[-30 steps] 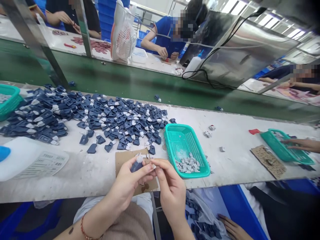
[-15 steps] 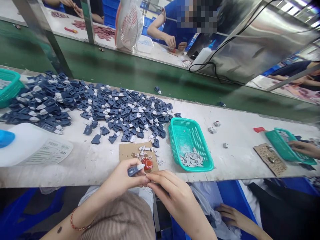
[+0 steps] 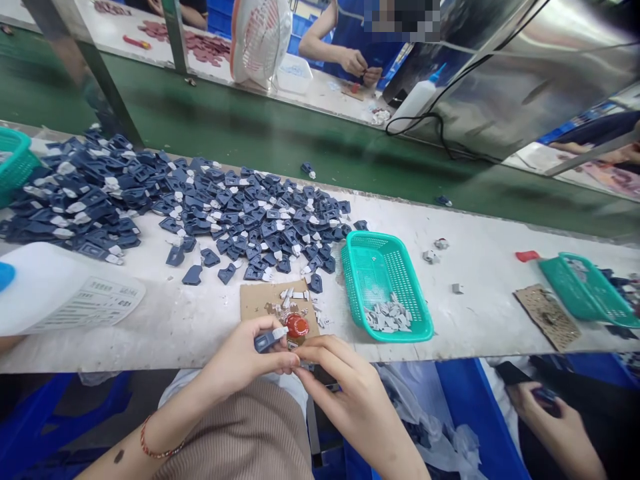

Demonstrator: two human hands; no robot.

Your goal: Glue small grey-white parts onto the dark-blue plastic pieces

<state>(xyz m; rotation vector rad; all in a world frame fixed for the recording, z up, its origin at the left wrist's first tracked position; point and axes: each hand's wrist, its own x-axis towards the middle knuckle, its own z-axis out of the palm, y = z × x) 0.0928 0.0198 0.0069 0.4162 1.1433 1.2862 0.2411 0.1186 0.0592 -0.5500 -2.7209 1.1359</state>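
My left hand (image 3: 245, 353) is closed around a dark blue plastic piece (image 3: 266, 340) with a light grey tip. Its thumb meets the fingertips of my right hand (image 3: 345, 380), which are pinched together; whatever lies between them is too small to make out. Just beyond my fingers, a round red container (image 3: 297, 325) rests on a cardboard piece (image 3: 255, 301) with a few grey parts. To the right, a green basket (image 3: 350, 283) holds small grey parts (image 3: 390, 316). A large pile of dark blue pieces (image 3: 240, 213) with grey tips spreads across the table's left half.
A white bottle (image 3: 70, 287) lies at the left, near another green basket (image 3: 17, 163). At the right are a third basket (image 3: 575, 293), perforated cardboard (image 3: 547, 317) and a person's hand (image 3: 555, 420). Another person works behind the green strip (image 3: 220, 140).
The view has shifted slightly. The neighbouring person's hand has left the right basket, and a hand now holds a dark object below the table edge. My hands keep nearly the same pose.
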